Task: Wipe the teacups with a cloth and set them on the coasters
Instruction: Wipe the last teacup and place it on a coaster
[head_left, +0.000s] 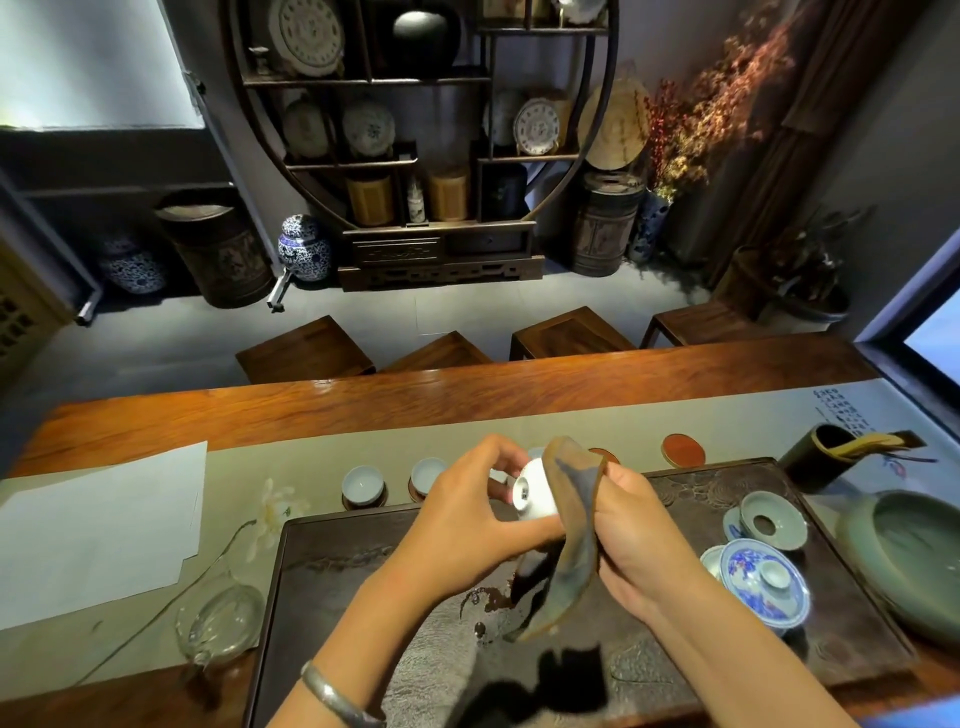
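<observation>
The left hand (467, 512) grips a small white porcelain teacup (535, 491) tilted sideways, exposing it for wiping. The right hand (631, 525) pinches a brownish-blue cloth (574, 525), seemingly against its rim.

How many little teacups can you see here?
3 for sure: two pale blue teacups sit on coasters behind the tray, and one white teacup is held in the left hand against the cloth. The hands may hide more.
</observation>
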